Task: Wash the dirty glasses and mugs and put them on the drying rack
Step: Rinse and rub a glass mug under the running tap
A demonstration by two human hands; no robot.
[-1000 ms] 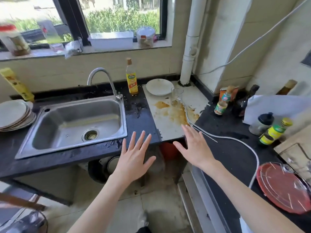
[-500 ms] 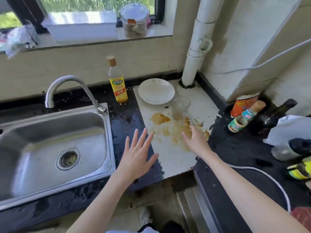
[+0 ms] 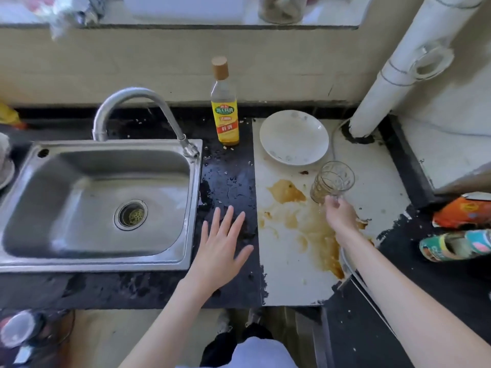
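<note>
A clear patterned glass (image 3: 332, 181) is tilted over the white counter section, near a brown spill (image 3: 305, 221). My right hand (image 3: 340, 215) grips the glass at its base, fingers curled round it. My left hand (image 3: 221, 245) hovers flat with spread fingers over the wet black counter between the sink and the white section, holding nothing. The steel sink (image 3: 101, 200) lies to the left, its basin holding no dishes, with a curved tap (image 3: 138, 112) behind it. No drying rack is in view.
A white plate (image 3: 293, 136) sits behind the glass. A yellow-labelled bottle (image 3: 224, 107) stands by the wall. A white pipe (image 3: 393, 75) rises at the back right. Packets and jars (image 3: 457, 229) crowd the right counter. Stacked dishes (image 3: 5, 166) show at the far left edge.
My right hand has reached forward and taken hold of the glass, tilting it. The view has moved closer to the counter. My left hand stays open over the black counter.
</note>
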